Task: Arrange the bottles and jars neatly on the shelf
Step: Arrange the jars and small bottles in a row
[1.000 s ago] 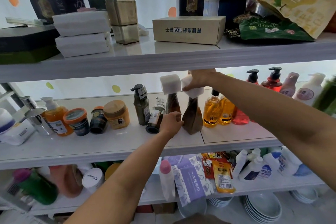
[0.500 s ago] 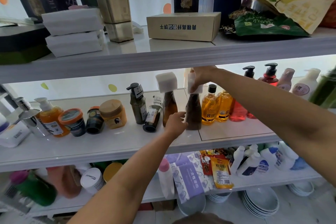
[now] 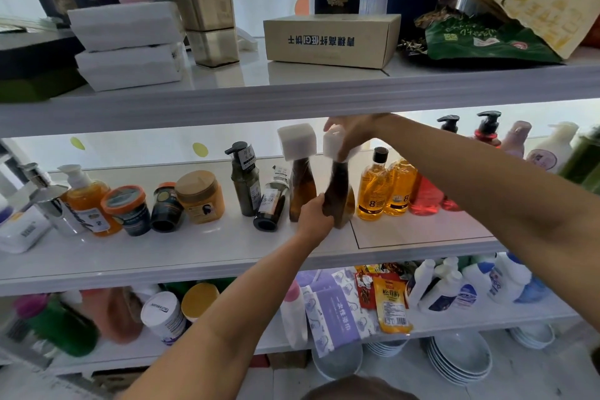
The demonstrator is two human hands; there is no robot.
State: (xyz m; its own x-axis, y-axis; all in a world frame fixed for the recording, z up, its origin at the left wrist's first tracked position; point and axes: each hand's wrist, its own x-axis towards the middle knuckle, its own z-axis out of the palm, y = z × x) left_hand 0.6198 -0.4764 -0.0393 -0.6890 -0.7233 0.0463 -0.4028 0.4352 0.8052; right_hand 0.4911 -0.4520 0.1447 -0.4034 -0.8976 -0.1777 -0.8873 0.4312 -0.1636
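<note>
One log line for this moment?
left hand: grips brown bottle base | right hand: on its white cap | bottle: upright, middle shelf

Glossy white shelf [image 3: 201,247]; matt cardboard box [image 3: 331,39].

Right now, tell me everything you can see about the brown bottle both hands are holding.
The brown bottle is dark, translucent, glass-looking, with a narrow neck and a white cube cap. It stands about upright on the middle shelf, beside a matching bottle. The right hand grips its cap; the left hand holds its lower body.
</note>
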